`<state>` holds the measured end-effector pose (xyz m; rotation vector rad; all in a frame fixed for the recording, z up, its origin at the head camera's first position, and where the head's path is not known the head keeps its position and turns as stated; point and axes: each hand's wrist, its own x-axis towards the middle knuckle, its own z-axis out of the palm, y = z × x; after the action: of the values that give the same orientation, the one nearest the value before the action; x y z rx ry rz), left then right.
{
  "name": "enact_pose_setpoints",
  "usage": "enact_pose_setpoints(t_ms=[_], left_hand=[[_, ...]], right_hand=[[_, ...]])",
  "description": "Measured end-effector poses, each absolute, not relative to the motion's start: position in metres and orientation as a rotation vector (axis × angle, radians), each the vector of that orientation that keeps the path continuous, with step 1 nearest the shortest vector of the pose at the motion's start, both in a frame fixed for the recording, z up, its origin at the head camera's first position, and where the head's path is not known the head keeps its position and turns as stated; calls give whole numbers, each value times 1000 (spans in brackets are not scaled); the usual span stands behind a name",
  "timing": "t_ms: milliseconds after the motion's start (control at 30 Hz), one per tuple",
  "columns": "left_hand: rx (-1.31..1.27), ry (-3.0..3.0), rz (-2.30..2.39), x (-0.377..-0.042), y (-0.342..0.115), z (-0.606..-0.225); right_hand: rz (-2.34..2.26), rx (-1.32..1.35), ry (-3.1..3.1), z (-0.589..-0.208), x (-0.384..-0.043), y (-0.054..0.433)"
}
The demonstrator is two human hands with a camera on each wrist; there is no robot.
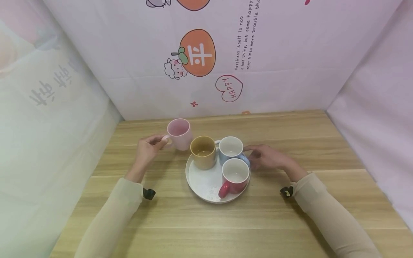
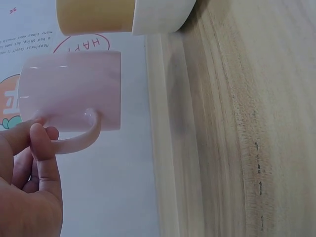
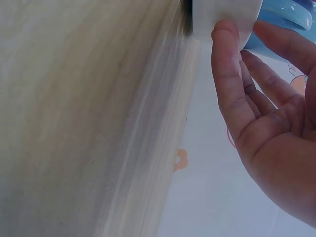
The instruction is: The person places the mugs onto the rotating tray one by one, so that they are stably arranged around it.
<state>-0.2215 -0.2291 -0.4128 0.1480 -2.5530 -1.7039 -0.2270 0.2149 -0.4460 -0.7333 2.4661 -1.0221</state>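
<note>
My left hand [image 1: 149, 150] pinches the handle of a pink mug [image 1: 180, 138] between thumb and fingers. In the left wrist view the mug [image 2: 74, 91] is upright and raised above the table, beside the tray's left rear edge. A round white tray [image 1: 206, 188] carries a yellow mug [image 1: 205, 161] at its left, a blue mug [image 1: 231, 145] with a white inside at the back right, and a red mug [image 1: 237, 184] in front of that. My right hand [image 1: 266, 156] is at the tray's right side. Its fingertips [image 3: 226, 30] touch the tray's outer wall, close to the blue mug's handle [image 3: 291, 12].
The tray stands on a wood-grain table [image 1: 206, 229]. A printed white cloth [image 1: 284, 53] rises behind the table's back edge, and pale cloth walls stand at left and right. Black bands [image 1: 149, 194] show at both cuffs.
</note>
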Motion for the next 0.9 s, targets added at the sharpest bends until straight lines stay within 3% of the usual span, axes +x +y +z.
enact_pose_setpoints(t_ms=[900], left_hand=[[78,-2628,-1640,-177,-248,-402]], right_hand=[[-1035,-685,2437,-443,-226,214]])
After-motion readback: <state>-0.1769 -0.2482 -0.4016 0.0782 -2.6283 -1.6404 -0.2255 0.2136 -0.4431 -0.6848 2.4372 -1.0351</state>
